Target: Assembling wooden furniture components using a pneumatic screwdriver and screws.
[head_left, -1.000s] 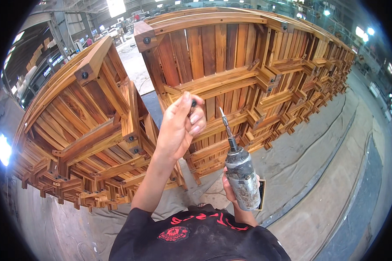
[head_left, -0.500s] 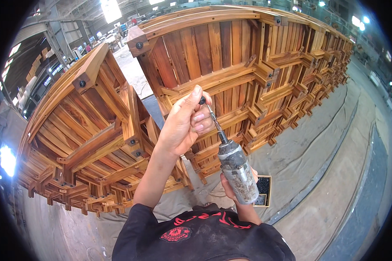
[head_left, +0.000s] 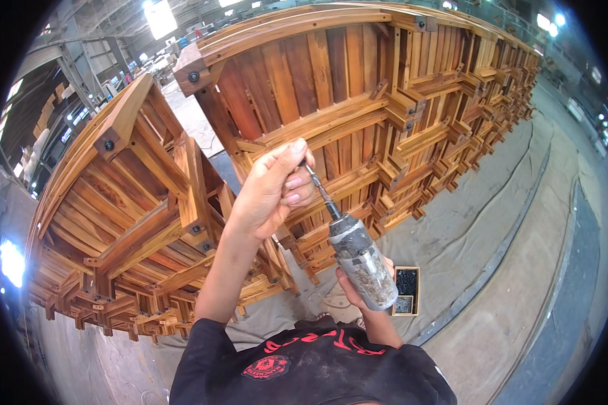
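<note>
My left hand (head_left: pixel 270 189) is raised in front of me, thumb and fingers pinching a small black round piece (head_left: pixel 302 163) at the tip of a driver bit (head_left: pixel 321 192). Most of that piece is hidden by the fingers. The bit sits in a worn grey and black power driver (head_left: pixel 365 263), which points up and to the left. My right hand (head_left: pixel 349 289) is closed round the driver, largely hidden behind its body. Beyond both hands stand slatted wooden furniture pieces (head_left: pixel 297 81), with black round feet (head_left: pixel 194 76) on their leg ends.
A second row of slatted wooden pieces (head_left: pixel 125 202) stands at the left, separated by a narrow gap. A divided wooden box (head_left: pixel 417 291) holding small dark parts lies at the lower right. Wrinkled grey sheeting (head_left: pixel 479 229) covers the floor there.
Both hands and the driver have shifted slightly left in the picture, along with the surroundings. The fingers now cover more of the black piece at the bit's tip.
</note>
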The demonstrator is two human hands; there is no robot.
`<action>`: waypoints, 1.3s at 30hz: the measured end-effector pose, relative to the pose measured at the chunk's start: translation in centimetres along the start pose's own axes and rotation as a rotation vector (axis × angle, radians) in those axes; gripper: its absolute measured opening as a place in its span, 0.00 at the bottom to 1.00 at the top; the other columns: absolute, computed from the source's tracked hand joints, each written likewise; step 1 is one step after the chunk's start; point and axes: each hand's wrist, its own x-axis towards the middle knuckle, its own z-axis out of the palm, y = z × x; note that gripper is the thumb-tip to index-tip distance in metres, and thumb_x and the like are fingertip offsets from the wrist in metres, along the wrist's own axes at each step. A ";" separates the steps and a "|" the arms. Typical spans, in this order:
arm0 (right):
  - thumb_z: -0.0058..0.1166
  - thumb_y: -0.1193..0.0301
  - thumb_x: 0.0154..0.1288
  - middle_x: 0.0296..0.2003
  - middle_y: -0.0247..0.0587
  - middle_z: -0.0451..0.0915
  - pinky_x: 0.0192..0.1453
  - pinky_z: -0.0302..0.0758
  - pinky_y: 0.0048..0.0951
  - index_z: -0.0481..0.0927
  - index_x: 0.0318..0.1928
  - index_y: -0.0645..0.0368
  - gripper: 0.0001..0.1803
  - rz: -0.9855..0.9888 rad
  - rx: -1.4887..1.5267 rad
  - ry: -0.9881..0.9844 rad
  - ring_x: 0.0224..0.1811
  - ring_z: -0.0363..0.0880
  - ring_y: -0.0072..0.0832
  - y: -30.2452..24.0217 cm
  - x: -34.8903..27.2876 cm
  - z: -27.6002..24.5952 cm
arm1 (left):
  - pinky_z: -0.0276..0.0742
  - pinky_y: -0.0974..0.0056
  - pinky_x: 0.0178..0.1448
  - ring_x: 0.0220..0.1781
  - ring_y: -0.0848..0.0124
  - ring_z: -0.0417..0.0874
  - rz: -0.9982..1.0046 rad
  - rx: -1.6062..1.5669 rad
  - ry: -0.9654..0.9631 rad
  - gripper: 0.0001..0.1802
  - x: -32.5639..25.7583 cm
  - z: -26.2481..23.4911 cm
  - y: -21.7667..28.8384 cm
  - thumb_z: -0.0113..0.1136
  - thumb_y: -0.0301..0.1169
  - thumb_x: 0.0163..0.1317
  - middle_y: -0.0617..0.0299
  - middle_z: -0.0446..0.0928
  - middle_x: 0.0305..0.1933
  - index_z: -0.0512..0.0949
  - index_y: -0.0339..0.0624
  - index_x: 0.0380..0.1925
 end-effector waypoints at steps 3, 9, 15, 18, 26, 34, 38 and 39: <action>0.64 0.69 0.37 0.39 0.52 0.81 0.43 0.79 0.35 0.80 0.44 0.63 0.26 0.001 0.043 -0.016 0.37 0.82 0.47 0.2 0.5 0.1 | 0.56 0.76 0.22 0.17 0.83 0.61 -0.016 0.039 0.035 0.16 0.1 -0.4 0.0 0.49 0.40 0.74 0.75 0.60 0.17 0.72 0.40 0.32; 0.66 0.72 0.44 0.29 0.39 0.83 0.37 0.75 0.35 0.82 0.33 0.57 0.12 0.014 0.083 0.021 0.30 0.80 0.40 0.0 1.5 1.0 | 0.55 0.76 0.22 0.16 0.85 0.60 -0.065 0.038 0.009 0.16 0.4 -2.7 -0.1 0.50 0.40 0.73 0.76 0.60 0.17 0.73 0.39 0.32; 0.63 0.76 0.41 0.26 0.39 0.81 0.33 0.75 0.34 0.81 0.32 0.59 0.12 0.001 0.129 -0.055 0.26 0.79 0.39 0.0 1.3 1.4 | 0.55 0.77 0.22 0.16 0.86 0.60 -0.226 -0.094 0.012 0.15 -0.2 -6.3 -1.2 0.51 0.40 0.73 0.78 0.59 0.16 0.74 0.40 0.34; 0.63 0.77 0.42 0.27 0.39 0.81 0.34 0.76 0.34 0.81 0.32 0.59 0.12 0.058 0.108 -0.071 0.27 0.80 0.38 -0.1 -0.1 2.0 | 0.54 0.78 0.22 0.16 0.86 0.60 -0.277 -0.145 0.065 0.15 -0.6 -7.8 -2.2 0.52 0.41 0.72 0.78 0.58 0.16 0.74 0.41 0.34; 0.66 0.75 0.39 0.34 0.47 0.82 0.39 0.78 0.32 0.81 0.40 0.63 0.21 0.144 0.078 -0.253 0.31 0.81 0.44 -1.3 -2.2 3.3 | 0.56 0.75 0.23 0.16 0.82 0.62 -0.243 -0.158 0.171 0.13 -3.8 -11.7 -5.2 0.60 0.38 0.68 0.75 0.60 0.17 0.75 0.41 0.31; 0.63 0.77 0.39 0.33 0.49 0.82 0.40 0.79 0.32 0.82 0.39 0.64 0.20 0.360 0.159 -0.415 0.33 0.83 0.44 -2.4 -6.2 5.7 | 0.57 0.74 0.23 0.16 0.82 0.61 -0.374 -0.353 0.378 0.12 -8.7 -16.9 -11.4 0.59 0.36 0.68 0.74 0.60 0.18 0.74 0.39 0.32; 0.64 0.77 0.38 0.34 0.49 0.82 0.41 0.78 0.31 0.81 0.40 0.65 0.22 0.495 0.170 -0.453 0.34 0.83 0.45 -2.6 -8.2 6.8 | 0.57 0.74 0.23 0.17 0.83 0.61 -0.451 -0.415 0.358 0.13 -10.4 -18.6 -13.4 0.60 0.37 0.67 0.75 0.60 0.17 0.74 0.39 0.32; 0.65 0.76 0.37 0.34 0.49 0.82 0.42 0.78 0.31 0.81 0.40 0.65 0.23 0.518 0.181 -0.459 0.35 0.83 0.45 -2.5 -9.0 7.0 | 0.56 0.74 0.23 0.17 0.82 0.60 -0.466 -0.407 0.380 0.13 -10.6 -18.9 -13.6 0.60 0.37 0.67 0.75 0.60 0.17 0.74 0.39 0.31</action>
